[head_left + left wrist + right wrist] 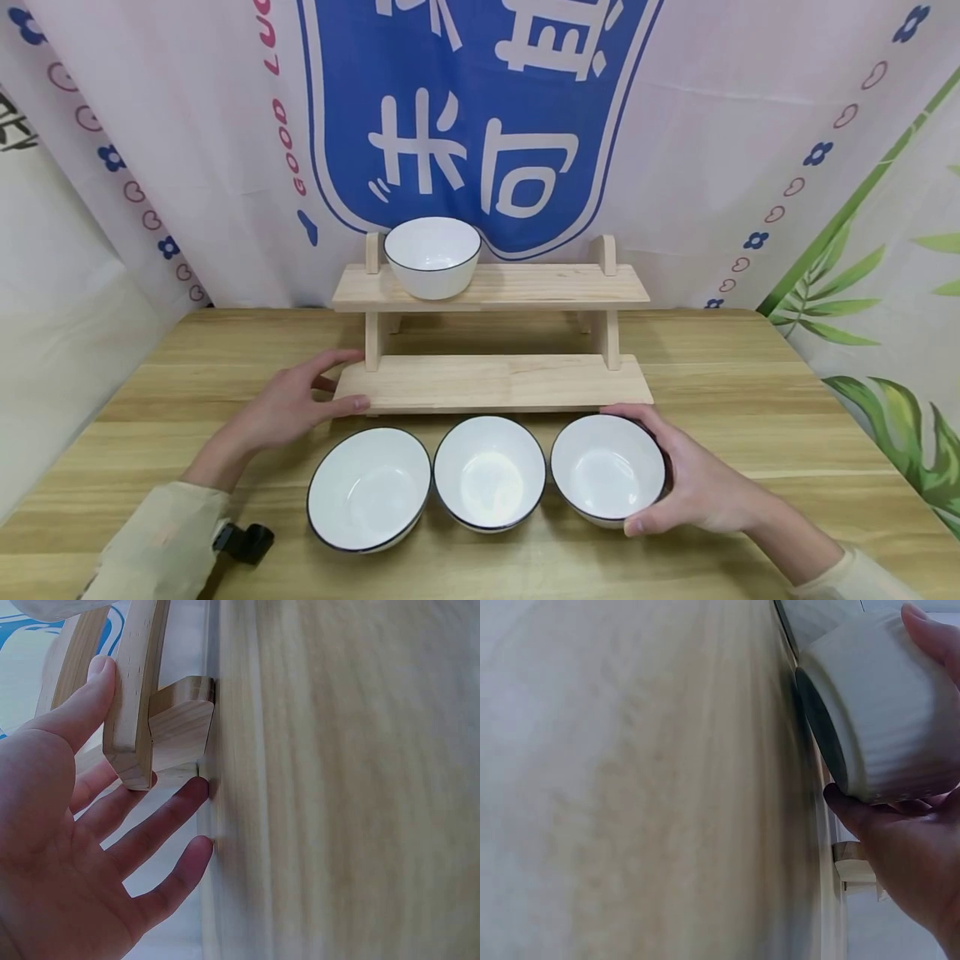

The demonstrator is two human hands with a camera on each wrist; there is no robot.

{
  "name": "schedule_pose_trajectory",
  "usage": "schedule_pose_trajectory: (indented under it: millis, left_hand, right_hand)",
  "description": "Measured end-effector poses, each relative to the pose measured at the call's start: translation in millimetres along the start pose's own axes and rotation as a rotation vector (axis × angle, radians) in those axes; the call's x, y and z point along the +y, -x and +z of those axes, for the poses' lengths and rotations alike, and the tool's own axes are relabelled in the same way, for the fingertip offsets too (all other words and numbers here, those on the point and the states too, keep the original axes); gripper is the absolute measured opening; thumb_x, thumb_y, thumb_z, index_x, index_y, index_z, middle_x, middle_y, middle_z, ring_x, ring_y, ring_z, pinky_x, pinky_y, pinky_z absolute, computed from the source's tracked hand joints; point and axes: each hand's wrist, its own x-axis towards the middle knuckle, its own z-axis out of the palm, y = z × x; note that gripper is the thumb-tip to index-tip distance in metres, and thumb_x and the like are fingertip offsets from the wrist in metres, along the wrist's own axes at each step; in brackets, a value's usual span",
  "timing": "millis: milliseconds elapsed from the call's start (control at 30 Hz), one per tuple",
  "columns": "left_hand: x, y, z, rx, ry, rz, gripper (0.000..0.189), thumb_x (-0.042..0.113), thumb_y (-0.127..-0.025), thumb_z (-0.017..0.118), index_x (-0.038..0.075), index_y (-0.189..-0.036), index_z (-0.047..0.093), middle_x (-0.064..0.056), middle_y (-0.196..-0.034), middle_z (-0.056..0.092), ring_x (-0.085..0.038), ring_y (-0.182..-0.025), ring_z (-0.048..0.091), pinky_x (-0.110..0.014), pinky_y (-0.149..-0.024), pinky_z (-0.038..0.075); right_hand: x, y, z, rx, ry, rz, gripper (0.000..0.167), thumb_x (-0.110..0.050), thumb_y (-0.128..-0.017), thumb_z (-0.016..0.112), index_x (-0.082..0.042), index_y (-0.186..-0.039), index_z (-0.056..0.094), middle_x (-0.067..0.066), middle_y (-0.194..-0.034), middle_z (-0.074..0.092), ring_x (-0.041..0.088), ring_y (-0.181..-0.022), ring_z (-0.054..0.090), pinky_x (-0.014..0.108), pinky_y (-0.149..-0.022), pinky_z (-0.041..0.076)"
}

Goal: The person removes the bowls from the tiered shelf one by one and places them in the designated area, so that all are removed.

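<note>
My right hand [701,483] grips the rightmost white bowl [607,467], thumb on its near side and fingers on its far side. The right wrist view shows the ribbed outside of this bowl [896,705] and its dark base, close to the tabletop. My left hand [288,404] holds the left end of the two-tier wooden shelf [487,383] at its lower board. In the left wrist view the thumb lies against the board [131,712], and the other fingers reach past its end. A middle bowl [490,475] and a left bowl [370,490] stand in the same row.
Another dark-rimmed white bowl [432,260] stands on the left part of the upper board [540,285]. Behind the wood-grain table [750,400] hangs a printed curtain [675,167]. A small black device [245,542] sits by the left sleeve.
</note>
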Motion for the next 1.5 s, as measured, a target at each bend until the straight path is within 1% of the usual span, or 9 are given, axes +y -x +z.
schedule_pose_trajectory:
  millis: [200,433,600,700,933,1033,1167,1333,1500]
  left_hand:
    - [-0.7,0.9,0.1,0.005,0.0,-0.001,0.079,0.056,-0.098,0.075,0.02,-0.162,0.046,-0.026,-0.153,0.059,-0.042,-0.125,0.068,-0.056,-0.095,0.057]
    - [0.3,-0.1,0.4,-0.001,0.003,-0.015,0.081,0.058,-0.097,0.075,0.023,-0.163,0.045,-0.024,-0.156,0.056,-0.043,-0.128,0.066,-0.056,-0.094,0.057]
    - [1.5,-0.5,-0.1,-0.005,0.004,-0.026,0.081,0.059,-0.096,0.075,0.022,-0.163,0.045,-0.024,-0.157,0.055,-0.043,-0.128,0.065,-0.055,-0.092,0.058]
    - [1.5,-0.2,-0.4,-0.007,0.004,-0.03,0.082,0.059,-0.096,0.075,0.022,-0.163,0.045,-0.024,-0.157,0.055,-0.043,-0.128,0.065,-0.055,-0.092,0.058]
    - [1.3,-0.1,-0.5,-0.008,0.013,-0.026,0.082,0.059,-0.096,0.075,0.022,-0.163,0.045,-0.024,-0.157,0.054,-0.043,-0.128,0.065,-0.055,-0.092,0.058]
    - [1.0,-0.2,-0.3,-0.009,0.018,-0.027,0.082,0.058,-0.096,0.075,0.022,-0.163,0.045,-0.024,-0.157,0.055,-0.043,-0.128,0.065,-0.054,-0.093,0.058]
    - [1.0,-0.1,-0.3,-0.009,0.015,-0.026,0.082,0.059,-0.096,0.075,0.022,-0.163,0.045,-0.024,-0.157,0.055,-0.043,-0.128,0.065,-0.054,-0.093,0.058]
    - [1.3,0.5,-0.4,-0.009,0.015,-0.025,0.082,0.058,-0.096,0.075,0.022,-0.163,0.045,-0.024,-0.157,0.055,-0.043,-0.128,0.065,-0.055,-0.093,0.058]
    - [1.0,0.9,-0.6,-0.007,0.017,-0.02,0.081,0.058,-0.097,0.075,0.022,-0.163,0.045,-0.024,-0.157,0.055,-0.043,-0.128,0.065,-0.054,-0.093,0.058]
  right_hand:
    - [2.0,1.4,-1.1,0.001,-0.012,0.027,0.106,0.002,-0.071,0.093,-0.008,-0.16,0.035,0.029,-0.145,0.051,0.017,-0.126,0.062,0.029,-0.097,0.059]
    - [7.5,4.5,-4.5,0.013,0.042,0.059,0.107,-0.003,-0.069,0.097,-0.01,-0.158,0.038,0.019,-0.147,0.053,0.015,-0.126,0.062,0.028,-0.099,0.058]
    - [8.8,3.4,-6.4,-0.004,0.068,0.049,0.107,-0.006,-0.069,0.098,-0.009,-0.158,0.037,0.017,-0.147,0.053,0.014,-0.127,0.061,0.027,-0.101,0.057]
    - [6.8,2.2,-5.4,-0.001,0.081,0.072,0.11,-0.008,-0.068,0.1,-0.01,-0.158,0.037,0.015,-0.148,0.054,0.013,-0.127,0.06,0.026,-0.101,0.056]
    - [2.9,-0.3,-1.4,-0.027,0.055,0.095,0.109,-0.007,-0.07,0.099,-0.01,-0.159,0.035,0.02,-0.149,0.05,0.014,-0.128,0.059,0.026,-0.1,0.056]
    - [1.8,-1.2,-0.2,-0.028,0.056,0.099,0.11,-0.008,-0.07,0.099,-0.011,-0.16,0.035,0.019,-0.15,0.05,0.013,-0.128,0.059,0.025,-0.1,0.055]
    - [0.4,-2.7,0.0,-0.046,0.055,0.083,0.111,-0.007,-0.072,0.098,-0.007,-0.161,0.032,0.022,-0.15,0.048,0.012,-0.128,0.06,0.026,-0.099,0.056]
    - [-1.5,-3.3,0.2,-0.059,0.062,0.081,0.112,-0.006,-0.073,0.097,-0.009,-0.163,0.03,0.025,-0.15,0.047,0.011,-0.127,0.06,0.026,-0.098,0.057]
    - [-5.4,-4.4,-1.1,-0.063,0.093,0.086,0.113,-0.007,-0.073,0.098,-0.01,-0.164,0.03,0.021,-0.151,0.049,0.009,-0.128,0.059,0.025,-0.099,0.055]
